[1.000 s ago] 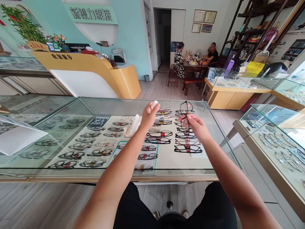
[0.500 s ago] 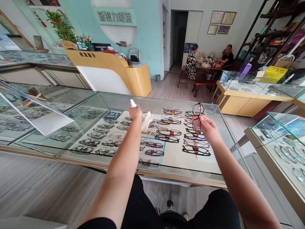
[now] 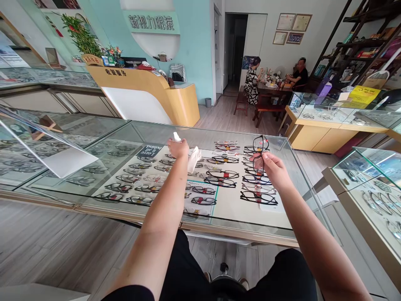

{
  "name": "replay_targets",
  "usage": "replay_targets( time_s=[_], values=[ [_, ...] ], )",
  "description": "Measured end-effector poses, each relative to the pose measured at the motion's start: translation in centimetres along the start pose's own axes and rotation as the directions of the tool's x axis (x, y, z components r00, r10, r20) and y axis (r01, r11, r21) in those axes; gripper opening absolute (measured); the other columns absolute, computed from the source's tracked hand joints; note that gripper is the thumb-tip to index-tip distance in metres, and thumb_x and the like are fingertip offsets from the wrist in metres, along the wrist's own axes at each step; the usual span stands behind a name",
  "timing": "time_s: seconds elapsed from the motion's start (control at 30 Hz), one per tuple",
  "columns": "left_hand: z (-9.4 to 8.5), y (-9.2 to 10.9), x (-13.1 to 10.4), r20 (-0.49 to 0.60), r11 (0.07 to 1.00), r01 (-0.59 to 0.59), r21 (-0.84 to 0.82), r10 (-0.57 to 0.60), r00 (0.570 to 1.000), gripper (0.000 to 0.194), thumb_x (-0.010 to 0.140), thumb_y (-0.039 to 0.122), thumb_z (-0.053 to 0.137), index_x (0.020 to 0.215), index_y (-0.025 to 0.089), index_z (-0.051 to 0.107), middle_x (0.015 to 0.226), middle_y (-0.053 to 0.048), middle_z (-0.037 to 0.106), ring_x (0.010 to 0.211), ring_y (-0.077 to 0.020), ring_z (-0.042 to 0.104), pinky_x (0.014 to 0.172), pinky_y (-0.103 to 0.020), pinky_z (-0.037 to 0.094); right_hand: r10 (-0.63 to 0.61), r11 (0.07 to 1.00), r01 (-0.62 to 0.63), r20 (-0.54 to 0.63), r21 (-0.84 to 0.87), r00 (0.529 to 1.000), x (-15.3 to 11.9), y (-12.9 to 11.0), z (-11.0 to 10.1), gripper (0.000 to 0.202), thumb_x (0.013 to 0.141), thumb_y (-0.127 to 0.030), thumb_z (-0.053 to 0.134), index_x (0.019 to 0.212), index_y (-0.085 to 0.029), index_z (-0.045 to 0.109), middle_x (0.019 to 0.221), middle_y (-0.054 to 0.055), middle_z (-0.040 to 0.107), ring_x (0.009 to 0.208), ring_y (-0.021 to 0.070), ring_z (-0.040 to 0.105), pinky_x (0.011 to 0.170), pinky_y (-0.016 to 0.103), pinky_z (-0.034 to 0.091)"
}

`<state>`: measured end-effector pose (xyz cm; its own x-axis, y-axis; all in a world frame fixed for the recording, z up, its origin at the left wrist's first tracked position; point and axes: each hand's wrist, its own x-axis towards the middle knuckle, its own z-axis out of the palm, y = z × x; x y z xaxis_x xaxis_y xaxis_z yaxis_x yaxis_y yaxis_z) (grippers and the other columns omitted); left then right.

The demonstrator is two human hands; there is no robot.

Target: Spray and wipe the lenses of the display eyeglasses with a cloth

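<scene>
My right hand (image 3: 273, 166) pinches black-framed eyeglasses (image 3: 260, 143) near the lower lens, holding them on end above the glass showcase (image 3: 232, 217). Red marking shows on the upper lens. Over the same showcase, my left hand (image 3: 179, 148) is at a small white spray bottle (image 3: 177, 136); its fingers are loosened and spread to the left, and the bottle's lower part is hidden behind the hand. Just right of my left wrist, a crumpled pale cloth (image 3: 194, 160) sits on the glass. Rows of spectacle frames (image 3: 222, 174) lie beneath the glass top and my hands.
At the left, a tilted mirror-like panel (image 3: 70, 161) stands on the showcase. Another glass case (image 3: 369, 184) is close on the right. Beyond are a wooden counter (image 3: 184, 104) and two people (image 3: 251, 81) seated at a table. Dark stool parts (image 3: 224, 267) show between my legs.
My left hand has loosened around the spray bottle, its fingers spreading leftward, and the hand and bottle have shifted slightly right. My right hand and the eyeglasses stay almost still.
</scene>
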<state>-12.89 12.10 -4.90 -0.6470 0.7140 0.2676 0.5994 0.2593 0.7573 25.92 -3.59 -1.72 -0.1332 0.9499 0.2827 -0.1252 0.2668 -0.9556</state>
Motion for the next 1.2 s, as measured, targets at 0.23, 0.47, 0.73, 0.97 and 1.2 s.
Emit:
replay_targets(
  time_s=[0.23, 0.47, 0.73, 0.97, 1.2],
  values=[
    [-3.0, 4.3, -3.0, -0.035, 0.937, -0.335, -0.104, 0.333, 0.942, 0.022, 0.104, 0.026, 0.061, 0.124, 0.023, 0.067, 0.111, -0.01, 0.079, 0.111, -0.0294, 0.076, 0.107, -0.042, 0.057, 0.026, 0.999, -0.027, -0.02, -0.026, 0.999, -0.2, -0.7, 0.4, 0.052, 0.089, -0.082, 0.081, 0.094, -0.031, 0.084, 0.103, 0.009, 0.086, 0.079, 0.0269, 0.068, 0.084, 0.046, 0.06],
    [-1.3, 3.0, -2.6, 0.504, 0.9, -0.239, 0.365, 0.024, 0.863, 0.037, 0.066, 0.031, 0.102, 0.09, 0.021, 0.075, 0.121, -0.022, 0.084, 0.123, -0.0454, 0.078, 0.101, -0.051, 0.061, 0.016, 1.0, -0.016, 0.002, -0.015, 1.0, -0.4, -0.6, 0.2, 0.047, 0.094, -0.077, 0.081, 0.101, -0.031, 0.088, 0.103, 0.007, 0.086, 0.087, 0.0269, 0.069, 0.09, 0.045, 0.059],
    [-1.0, 1.2, -0.5, 0.558, 0.862, -0.286, 0.419, 0.004, 0.83, 0.047, 0.058, 0.04, 0.104, 0.095, 0.024, 0.081, 0.114, -0.02, 0.086, 0.116, -0.0421, 0.081, 0.097, -0.049, 0.062, 0.013, 0.999, -0.014, -0.015, -0.04, 1.0, -0.3, -0.8, 0.3, 0.05, 0.092, -0.08, 0.081, 0.097, -0.031, 0.087, 0.101, 0.008, 0.086, 0.082, 0.0265, 0.066, 0.087, 0.045, 0.059],
    [-1.5, 0.4, 0.4, 0.583, 0.867, -0.295, 0.402, 0.007, 0.813, 0.028, 0.063, 0.031, 0.099, 0.084, 0.025, 0.081, 0.098, -0.015, 0.086, 0.104, -0.0395, 0.083, 0.093, -0.046, 0.061, 0.024, 0.999, -0.024, -0.006, -0.022, 1.0, -0.2, -0.7, 0.2, 0.05, 0.09, -0.08, 0.083, 0.096, -0.031, 0.087, 0.103, 0.007, 0.086, 0.077, 0.0247, 0.064, 0.085, 0.045, 0.057],
    [-0.6, 0.2, 1.0, 0.512, 0.896, -0.198, 0.398, -0.038, 0.858, 0.024, 0.069, 0.034, 0.096, 0.082, 0.023, 0.079, 0.101, -0.021, 0.086, 0.11, -0.0424, 0.083, 0.098, -0.05, 0.061, 0.028, 0.999, -0.028, -0.008, -0.025, 1.0, -0.3, -1.1, 0.4, 0.052, 0.089, -0.081, 0.083, 0.095, -0.03, 0.087, 0.1, 0.008, 0.086, 0.082, 0.0257, 0.066, 0.086, 0.045, 0.06]
  ],
)
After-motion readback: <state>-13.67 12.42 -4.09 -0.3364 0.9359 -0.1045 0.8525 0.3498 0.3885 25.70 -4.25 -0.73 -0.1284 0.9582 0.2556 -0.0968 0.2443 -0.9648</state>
